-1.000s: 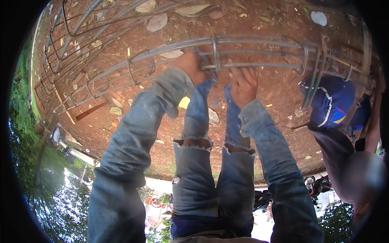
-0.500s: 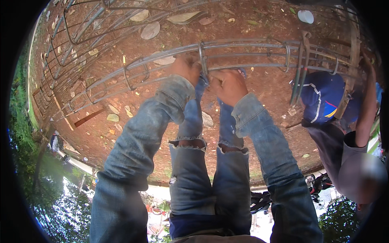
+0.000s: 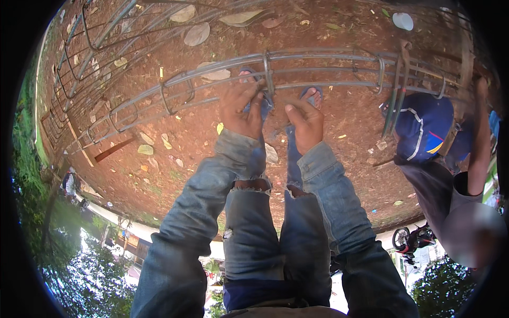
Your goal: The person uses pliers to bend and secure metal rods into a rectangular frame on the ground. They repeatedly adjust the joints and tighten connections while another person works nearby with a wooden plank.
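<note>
A long reinforcing-bar cage (image 3: 212, 67) with bent stirrups crosses in front of me above the red soil. My left hand (image 3: 241, 110) is beside the lower bar, just left of a stirrup (image 3: 268, 74); its fingers and thumb are drawn together toward that stirrup. To the right of it, a little below the same bar, my right hand (image 3: 306, 124) has its fingers curled and its thumb close against the index finger. Anything thin between the fingertips of either hand is too small to make out.
A second bar cage (image 3: 87, 47) lies at the upper left. At right, a co-worker in a dark blue garment (image 3: 424, 127) is by the cage's end, near long-handled green cutters (image 3: 394, 103). A white cup (image 3: 403, 21) and dry leaves (image 3: 197, 34) lie on the soil.
Both hands have drawn back toward me from the stirrup and lower bar. They have come a little further apart. My sandalled feet now show behind the bars.
</note>
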`<state>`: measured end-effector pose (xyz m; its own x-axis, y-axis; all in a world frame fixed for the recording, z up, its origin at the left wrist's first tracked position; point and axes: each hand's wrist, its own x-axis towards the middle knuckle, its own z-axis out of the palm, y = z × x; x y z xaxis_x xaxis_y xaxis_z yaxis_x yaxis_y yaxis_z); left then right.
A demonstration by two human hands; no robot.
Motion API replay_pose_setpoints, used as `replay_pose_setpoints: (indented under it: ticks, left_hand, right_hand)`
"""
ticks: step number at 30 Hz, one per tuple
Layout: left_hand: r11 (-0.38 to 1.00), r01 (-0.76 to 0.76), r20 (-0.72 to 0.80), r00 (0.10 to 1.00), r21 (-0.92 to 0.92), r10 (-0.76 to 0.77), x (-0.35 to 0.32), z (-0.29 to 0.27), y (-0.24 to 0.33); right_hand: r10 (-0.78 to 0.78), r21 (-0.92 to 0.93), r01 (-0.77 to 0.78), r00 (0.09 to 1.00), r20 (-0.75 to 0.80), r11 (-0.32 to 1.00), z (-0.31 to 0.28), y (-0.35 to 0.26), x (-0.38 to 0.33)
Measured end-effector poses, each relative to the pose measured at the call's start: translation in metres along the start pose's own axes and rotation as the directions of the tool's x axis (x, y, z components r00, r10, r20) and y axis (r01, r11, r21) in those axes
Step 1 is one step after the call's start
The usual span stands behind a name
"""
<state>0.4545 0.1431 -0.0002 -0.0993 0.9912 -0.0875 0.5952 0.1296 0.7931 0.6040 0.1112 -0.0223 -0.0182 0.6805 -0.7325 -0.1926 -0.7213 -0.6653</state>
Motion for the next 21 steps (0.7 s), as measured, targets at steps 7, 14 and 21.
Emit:
replay_pose_setpoints:
  ticks: [7, 14, 21]
  left_hand:
    - [0.925, -0.318, 0.102, 0.948, 0.208, 0.303, -0.008, 0.001, -0.006]
    - [0.938, -0.303, 0.027, 0.953, 0.168, 0.303, -0.006, 0.009, -0.015]
    - [0.959, -0.271, 0.077, 0.961, 0.087, 0.265, -0.001, -0.001, -0.018]
  right_hand:
    - [-0.215, -0.357, 0.131, 0.955, -0.206, 0.925, 0.043, -0.022, -0.043]
    - [-0.224, -0.714, 0.26, 0.963, 0.147, 0.65, 0.073, -0.086, -0.043]
    - [-0.132, -0.776, 0.114, 0.99, 0.04, 0.62, 0.027, -0.108, 0.016]
